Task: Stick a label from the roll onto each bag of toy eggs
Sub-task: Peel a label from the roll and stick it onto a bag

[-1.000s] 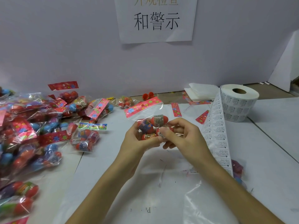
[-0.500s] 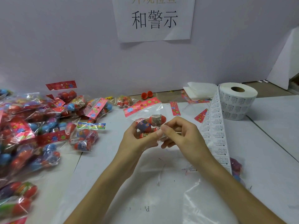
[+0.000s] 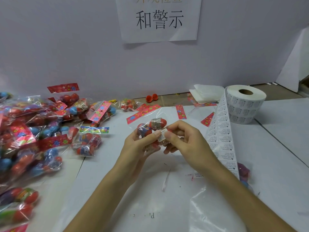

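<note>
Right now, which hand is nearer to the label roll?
Right. The right hand is beside the strip hanging off the label roll, pinching a label on the bag; the left hand holds the bag's far side.

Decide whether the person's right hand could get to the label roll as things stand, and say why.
Probably yes, once freed. The right hand pinches a label against the bag of toy eggs; the label roll stands to its right, only its loose strip of labels between.

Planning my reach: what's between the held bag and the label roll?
Head view: a red card, another, and the unrolled label strip, between bag and roll.
</note>
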The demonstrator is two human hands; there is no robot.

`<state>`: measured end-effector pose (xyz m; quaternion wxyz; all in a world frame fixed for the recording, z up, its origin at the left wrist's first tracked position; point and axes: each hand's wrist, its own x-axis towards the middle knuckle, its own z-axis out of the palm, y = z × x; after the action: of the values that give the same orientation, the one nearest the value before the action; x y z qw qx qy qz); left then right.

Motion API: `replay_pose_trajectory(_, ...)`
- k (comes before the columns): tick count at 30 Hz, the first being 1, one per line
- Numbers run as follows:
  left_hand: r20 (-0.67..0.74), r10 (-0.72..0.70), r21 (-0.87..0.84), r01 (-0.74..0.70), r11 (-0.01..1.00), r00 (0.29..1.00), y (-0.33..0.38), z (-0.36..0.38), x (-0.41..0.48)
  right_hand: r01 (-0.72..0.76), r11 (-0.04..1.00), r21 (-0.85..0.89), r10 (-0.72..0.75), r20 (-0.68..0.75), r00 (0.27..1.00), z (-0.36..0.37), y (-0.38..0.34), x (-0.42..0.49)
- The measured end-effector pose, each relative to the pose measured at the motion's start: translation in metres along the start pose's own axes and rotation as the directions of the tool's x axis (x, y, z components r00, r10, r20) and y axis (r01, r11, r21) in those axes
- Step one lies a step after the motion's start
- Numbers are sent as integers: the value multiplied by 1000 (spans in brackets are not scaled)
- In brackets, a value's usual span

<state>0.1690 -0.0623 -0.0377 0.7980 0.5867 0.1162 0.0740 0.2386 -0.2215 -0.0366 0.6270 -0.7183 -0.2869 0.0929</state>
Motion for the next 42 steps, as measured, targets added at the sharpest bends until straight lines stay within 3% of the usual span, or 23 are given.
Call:
replay_pose_trajectory(4, -32, -3, 3, 3, 1000, 999, 1, 0, 0, -43, 998, 38, 41, 43, 998, 0, 0, 0)
replay_pose_trajectory(12, 36, -3, 62, 1, 998, 999, -4, 1, 4, -25, 1000, -8, 24, -97, 995, -1, 2, 1)
replay_pose_trajectory(26, 118, -4, 30, 0, 1000, 993, -3, -2, 6, -46, 999, 3, 46, -29, 999, -1, 2, 2)
replay_pose_trajectory(33, -60, -24, 16, 25, 1000, 998, -3, 2, 3, -34, 996, -77, 28, -72, 997, 6, 1, -3)
replay_pose_trajectory(42, -74, -26, 36, 29, 999, 997, -3, 0, 4, -49, 985, -163, 40, -60, 997, 5, -4, -4)
